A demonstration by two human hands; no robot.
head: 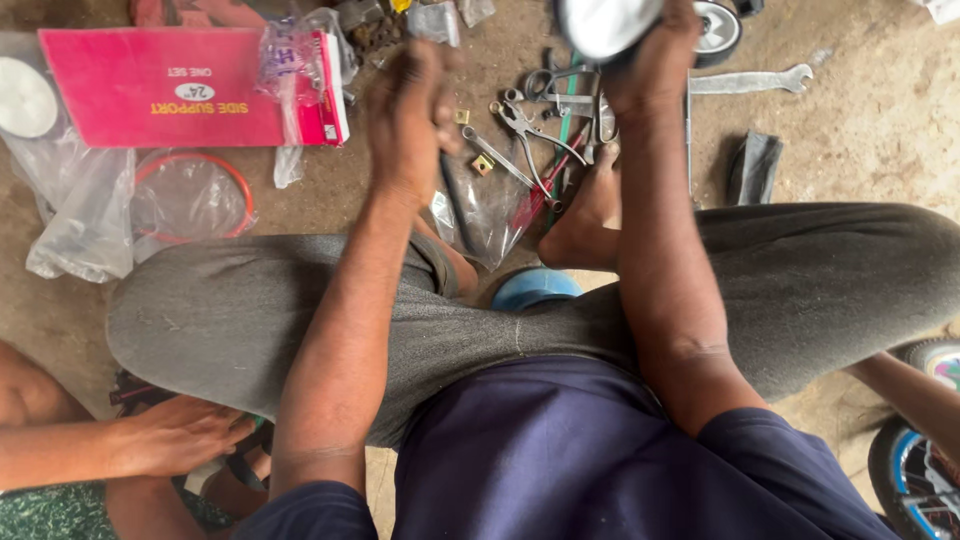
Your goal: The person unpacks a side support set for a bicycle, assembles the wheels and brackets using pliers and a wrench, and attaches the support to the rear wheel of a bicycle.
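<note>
My left hand (410, 120) is blurred and closed around a dark slim tool handle (457, 205) that points down toward my knee. My right hand (655, 55) grips a small white wheel (605, 22) with a dark tyre at the top of the view. Just below the wheel lie pliers (530, 130), a spanner (495, 155) and other hand tools on the dirt floor. My bare foot (585, 215) rests beside them, and my legs in grey trousers (240, 310) are crossed beneath my arms.
A pink cardboard box (170, 88) and clear plastic bags (80, 210) lie at the left, with an orange ring (235, 180). A flat wrench (750, 82) lies top right. Another person's hand (175, 435) rests bottom left. A small bicycle wheel (915, 470) is bottom right.
</note>
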